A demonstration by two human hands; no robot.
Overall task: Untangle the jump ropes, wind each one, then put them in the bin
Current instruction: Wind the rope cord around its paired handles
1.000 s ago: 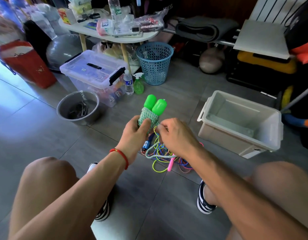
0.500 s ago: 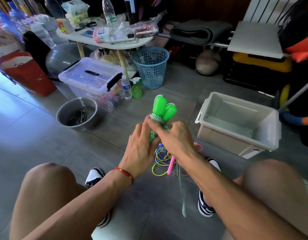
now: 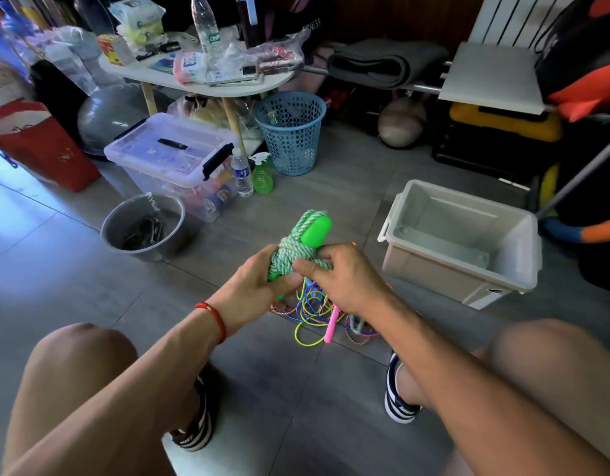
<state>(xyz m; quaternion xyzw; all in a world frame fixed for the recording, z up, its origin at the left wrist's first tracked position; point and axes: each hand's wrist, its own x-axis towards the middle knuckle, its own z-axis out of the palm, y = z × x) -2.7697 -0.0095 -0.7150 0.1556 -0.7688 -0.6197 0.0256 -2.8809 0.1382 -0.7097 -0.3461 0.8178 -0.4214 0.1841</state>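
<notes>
While the person sits with both knees in view, these points hold:

Left hand: the left hand (image 3: 253, 286) wraps its fingers round the lower part of the green rope bundle (image 3: 296, 250) — its grip is clamped on the bundle.
Right hand: the right hand (image 3: 344, 280) pinches the wound cord at the bundle's right side, thumb on top; its grip is also closed on the bundle.
Green rope: green-and-white cord is wound round two bright green handles (image 3: 313, 230), whose tops stick up above the hands; the bundle is held in the air above the floor.
Other ropes: a tangled pile of ropes (image 3: 317, 317) lies on the floor just under the hands — blue, yellow-green and reddish cords, with a pink handle (image 3: 332, 324) among them.
Bin: the pale bin (image 3: 523, 255) stands open on the floor to the right, apart from the hands.
Surroundings: a metal bowl (image 3: 111, 231) sits on the floor to the left, a clear lidded box (image 3: 166, 156) behind it, a blue basket (image 3: 291, 132) further back beside a cluttered tabletop (image 3: 197, 87).
Wrist: a red string bracelet (image 3: 216, 319) circles the left wrist.
</notes>
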